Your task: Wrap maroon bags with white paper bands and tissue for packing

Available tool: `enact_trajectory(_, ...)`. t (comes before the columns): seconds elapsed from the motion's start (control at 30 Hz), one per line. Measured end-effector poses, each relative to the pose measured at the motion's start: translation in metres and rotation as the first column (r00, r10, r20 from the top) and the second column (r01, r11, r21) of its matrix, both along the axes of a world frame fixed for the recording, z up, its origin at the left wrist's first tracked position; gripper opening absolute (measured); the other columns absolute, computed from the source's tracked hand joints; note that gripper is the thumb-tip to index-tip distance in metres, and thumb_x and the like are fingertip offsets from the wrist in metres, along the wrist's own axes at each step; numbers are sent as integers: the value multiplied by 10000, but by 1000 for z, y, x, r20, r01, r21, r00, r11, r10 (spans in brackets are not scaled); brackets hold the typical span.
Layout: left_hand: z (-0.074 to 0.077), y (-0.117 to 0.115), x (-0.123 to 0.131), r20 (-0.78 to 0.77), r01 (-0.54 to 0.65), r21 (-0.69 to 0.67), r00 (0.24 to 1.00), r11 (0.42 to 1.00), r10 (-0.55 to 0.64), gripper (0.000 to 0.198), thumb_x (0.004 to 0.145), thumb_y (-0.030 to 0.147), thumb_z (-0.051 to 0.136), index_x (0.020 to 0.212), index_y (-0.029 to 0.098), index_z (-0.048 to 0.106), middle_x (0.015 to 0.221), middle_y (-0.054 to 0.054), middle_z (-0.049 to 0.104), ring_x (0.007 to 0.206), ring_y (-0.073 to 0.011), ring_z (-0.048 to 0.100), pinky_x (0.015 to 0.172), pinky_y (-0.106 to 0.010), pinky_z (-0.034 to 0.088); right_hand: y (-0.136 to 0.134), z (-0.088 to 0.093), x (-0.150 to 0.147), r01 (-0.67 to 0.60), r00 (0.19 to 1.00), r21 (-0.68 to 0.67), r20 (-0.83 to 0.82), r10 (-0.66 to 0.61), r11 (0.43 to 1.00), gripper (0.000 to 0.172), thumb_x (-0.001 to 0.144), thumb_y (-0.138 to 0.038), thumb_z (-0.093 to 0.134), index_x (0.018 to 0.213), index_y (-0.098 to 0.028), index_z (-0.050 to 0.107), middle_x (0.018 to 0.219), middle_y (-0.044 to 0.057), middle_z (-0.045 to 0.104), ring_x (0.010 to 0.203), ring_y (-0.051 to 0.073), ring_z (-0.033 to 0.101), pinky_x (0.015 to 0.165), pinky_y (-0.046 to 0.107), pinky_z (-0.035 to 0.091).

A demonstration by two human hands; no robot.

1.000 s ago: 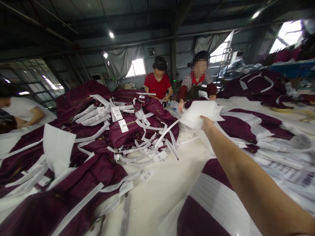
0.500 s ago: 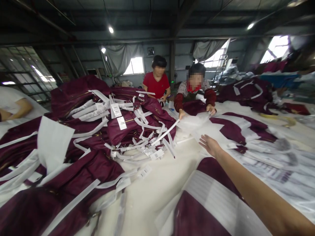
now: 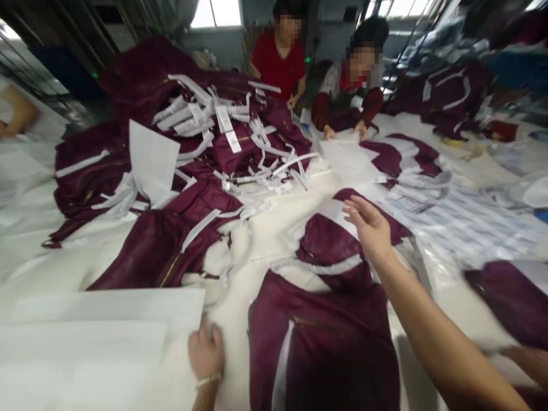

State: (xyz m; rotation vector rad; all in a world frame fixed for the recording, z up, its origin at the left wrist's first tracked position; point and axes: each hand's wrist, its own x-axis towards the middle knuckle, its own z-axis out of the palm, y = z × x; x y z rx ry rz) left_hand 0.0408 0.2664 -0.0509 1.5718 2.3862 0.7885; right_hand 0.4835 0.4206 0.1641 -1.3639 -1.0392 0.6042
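Note:
My left hand [image 3: 205, 351], with a band at its wrist, is at the right edge of a white sheet [image 3: 109, 305]. Its fingers are curled against the sheet's edge, somewhat blurred. Over the table's middle, my right hand [image 3: 371, 228] reaches forward with fingers apart and nothing visible in them. Just below and left of it lies a maroon bag [image 3: 329, 242] with a pale band and a wrapped strap. A larger maroon bag body [image 3: 321, 342] with a zipper and a white strip lies flat in front of me, between my forearms.
A heap of maroon bags [image 3: 205, 140] with white-wrapped straps rises at the back left. Another maroon bag [image 3: 166, 245] lies left of centre. A co-worker across the table holds a white sheet [image 3: 353, 157]. Clear plastic packaging [image 3: 458, 217] spreads on the right, near another person's hand [image 3: 528, 359].
The view has tilted down. My left hand has come into view at the white sheet. My right hand has drawn back from the co-worker's sheet to above the nearer maroon bag.

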Motion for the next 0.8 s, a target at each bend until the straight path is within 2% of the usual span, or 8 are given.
enact_trajectory(0.1,-5,-28,-12,-32,46,21,998,999,-45,489,897,402,446,1280,141,600,874,-114,589,994,-320,554,960,-506,426,-90,-8,-22,35,964,-121,267,-2,992,429,882,-485,584,1238,-247,613,1202,78,672,1068,234,652,971,441,515)
enact_trajectory(0.2,1,-27,-21,231,-7,39,973,999,-3,414,865,379,449,1123,154,682,930,-110,626,1023,-296,552,1013,-460,397,-188,-32,-34,161,818,-209,575,-12,965,430,907,-494,523,1235,-236,624,1225,95,655,1162,262,597,1063,470,431)
enact_trajectory(0.3,21,-25,-36,505,-76,-41,859,996,87,343,859,366,454,1033,186,689,1035,-92,660,1072,-275,558,1048,-444,373,-265,-68,-38,331,693,-245,719,-59,911,603,881,-559,506,1354,-187,530,1385,153,533,1308,314,469,1105,497,368)
enact_trajectory(0.37,34,-27,-44,576,-56,-76,812,996,90,316,865,371,467,1014,193,682,1110,-88,665,1123,-271,551,1062,-445,365,-297,-89,-38,438,702,-316,705,-102,842,807,829,-623,536,1461,-145,381,1470,193,426,1350,346,412,1093,507,373)
enact_trajectory(0.5,51,-37,-27,748,177,-140,663,974,-13,348,879,423,510,1073,180,665,1148,-103,684,1069,-238,629,978,-408,467,-321,-114,-38,426,837,-573,544,-64,701,986,733,-690,599,1502,-159,287,1345,183,557,1214,348,554,990,475,462)
enact_trajectory(0.67,67,-52,44,960,519,-145,281,843,-8,530,815,604,611,1144,192,661,1179,-145,687,1018,-253,681,875,-403,550,-311,-113,-41,413,847,-596,530,-49,689,810,657,-679,659,1278,-164,577,1027,132,713,956,331,666,847,449,512)
enact_trajectory(0.73,76,-56,64,987,541,-100,161,835,14,562,785,584,669,1180,185,641,1260,-146,646,1111,-253,644,956,-391,519,-306,-105,-47,380,870,-603,490,-50,701,595,679,-654,641,1020,-170,699,844,102,726,821,305,676,778,428,520)
enact_trajectory(0.8,91,-59,72,991,505,-57,136,861,-14,575,777,540,702,1209,170,617,1285,-142,632,1158,-252,617,1004,-378,492,-303,-90,-60,378,869,-532,486,-93,758,485,716,-628,600,848,-175,711,788,95,717,795,288,663,770,415,513)
